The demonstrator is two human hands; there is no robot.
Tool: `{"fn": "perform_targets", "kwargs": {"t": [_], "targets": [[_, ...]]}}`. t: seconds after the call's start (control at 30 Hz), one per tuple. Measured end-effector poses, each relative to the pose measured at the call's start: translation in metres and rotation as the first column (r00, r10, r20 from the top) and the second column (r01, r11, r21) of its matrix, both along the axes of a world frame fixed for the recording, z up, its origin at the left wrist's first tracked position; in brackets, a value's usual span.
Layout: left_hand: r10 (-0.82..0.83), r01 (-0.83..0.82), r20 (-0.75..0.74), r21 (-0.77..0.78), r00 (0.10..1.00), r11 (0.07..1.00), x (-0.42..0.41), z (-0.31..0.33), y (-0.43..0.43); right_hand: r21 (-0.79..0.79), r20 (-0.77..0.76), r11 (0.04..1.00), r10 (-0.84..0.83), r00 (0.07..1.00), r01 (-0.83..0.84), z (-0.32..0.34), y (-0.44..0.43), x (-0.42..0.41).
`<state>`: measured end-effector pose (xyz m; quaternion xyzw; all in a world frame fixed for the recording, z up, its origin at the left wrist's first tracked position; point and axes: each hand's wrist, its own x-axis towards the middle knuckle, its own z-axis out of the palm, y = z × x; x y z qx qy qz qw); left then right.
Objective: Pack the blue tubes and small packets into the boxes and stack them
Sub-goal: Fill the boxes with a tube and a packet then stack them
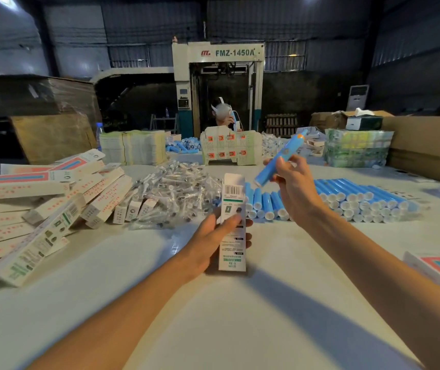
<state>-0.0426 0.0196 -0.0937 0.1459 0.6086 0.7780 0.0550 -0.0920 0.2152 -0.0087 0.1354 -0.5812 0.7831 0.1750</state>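
Insertion of one blue tube into one box is judged to be the step in hand. The left hand grips the box low down, fingers curled round its printed face, with the box standing on end and its far flap raised. The right hand pinches the blue tube near its lower, pale end. The tube is tilted, with its orange tip pointing up and away. That lower end sits just above and to the right of the box mouth and is not yet in it.

Recommended handling:
- Hold the box steady and square, with the flap clear of the opening.
- Bring the tube in line with the long axis of the box before lowering it.
- Slide it down without forcing, since thin card may crease or split at the mouth.
- Whether a packet is already inside cannot be told.

Supplies and surroundings:
- Loose blue tubes lie in rows just beyond the right fingers.
- Small packets are heaped beyond the left fingers.
- Closed boxes are stacked loosely well to the left of them.
- The bench is pale, smooth and matt.
- Flat unfolded cartons stand at its far edge, beyond both hands.
- Another person sits behind these cartons.
- A machine marked FMZ-1450A stands behind that person.
- The hall is dim, with corrugated walls.
- Brown cardboard cartons stand far to the right.
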Motion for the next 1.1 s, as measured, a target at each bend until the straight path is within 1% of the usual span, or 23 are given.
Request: {"fn": "perform_targets", "kwargs": {"t": [0.07,0.1,0.17,0.27,0.33,0.4,0.47,0.53,0.63,0.73,0.8,0.83,0.9,0.93,0.97,1.0,1.1], "targets": [[-0.015,0.015,0.001,0.021,1.000,1.000,0.000,-0.002,0.002,-0.057,-0.084,0.997,0.046,0.995,-0.051,0.012,-0.002,0.000],[-0.022,0.022,-0.005,0.020,1.000,1.000,0.000,-0.002,0.003,-0.047,-0.104,0.997,0.054,0.993,-0.059,0.018,-0.003,-0.001],[-0.032,0.033,-0.018,0.014,0.999,0.999,0.000,-0.003,0.004,0.061,-0.101,0.998,0.039,0.994,-0.033,0.023,-0.009,-0.005],[-0.036,0.036,-0.020,0.009,0.999,0.999,-0.001,-0.005,0.002,0.266,-0.073,0.963,-0.022,0.997,0.040,0.023,-0.018,-0.011],[-0.039,0.039,-0.017,-0.012,0.999,0.999,-0.002,-0.006,0.002,0.344,-0.066,0.938,-0.022,0.998,0.043,0.023,-0.018,-0.014],[-0.047,0.046,-0.025,-0.035,0.999,0.998,-0.002,-0.007,0.001,0.396,-0.038,0.918,0.013,0.999,0.003,0.025,-0.014,-0.016],[-0.049,0.047,-0.036,-0.048,0.998,0.998,-0.002,-0.007,0.001,0.484,-0.017,0.874,0.060,0.998,-0.044,0.029,-0.010,-0.017],[-0.047,0.045,-0.045,-0.053,0.998,0.998,-0.003,-0.007,0.001,0.586,0.009,0.806,0.096,0.995,-0.083,0.035,-0.007,-0.017],[-0.056,0.055,-0.044,-0.030,0.997,0.998,-0.003,-0.007,0.002,0.677,0.065,0.724,0.120,0.991,-0.132,0.042,-0.007,-0.015],[-0.037,0.037,-0.029,0.010,0.999,0.999,-0.005,-0.007,0.001,0.768,0.063,0.629,0.112,0.992,-0.120,0.036,-0.011,-0.010],[0.027,-0.026,-0.034,0.028,0.999,0.999,-0.009,-0.008,-0.001,0.824,-0.020,0.566,0.091,0.996,-0.035,0.022,-0.017,-0.010],[0.084,-0.082,-0.038,0.047,0.996,0.995,-0.012,-0.009,-0.003,0.825,-0.077,0.566,0.083,0.994,0.017,0.013,-0.021,-0.011],[0.244,-0.241,-0.037,0.075,0.969,0.968,-0.018,-0.008,-0.010,0.768,-0.164,0.634,0.049,0.985,0.096,-0.007,-0.031,-0.013],[0.339,-0.336,-0.035,0.062,0.940,0.940,-0.021,-0.008,-0.015,0.740,-0.192,0.660,0.024,0.981,0.129,-0.016,-0.037,-0.014],[0.431,-0.430,-0.036,0.036,0.902,0.902,-0.023,-0.007,-0.022,0.731,-0.211,0.665,0.010,0.977,0.151,-0.026,-0.045,-0.016],[0.511,-0.512,-0.044,0.002,0.858,0.859,-0.026,-0.007,-0.029,0.747,-0.223,0.644,0.012,0.975,0.163,-0.036,-0.053,-0.018],[0.694,-0.699,-0.092,-0.054,0.714,0.713,-0.030,-0.008,-0.052,0.838,-0.252,0.517,0.086,0.964,0.173,-0.062,-0.082,-0.030]]}}
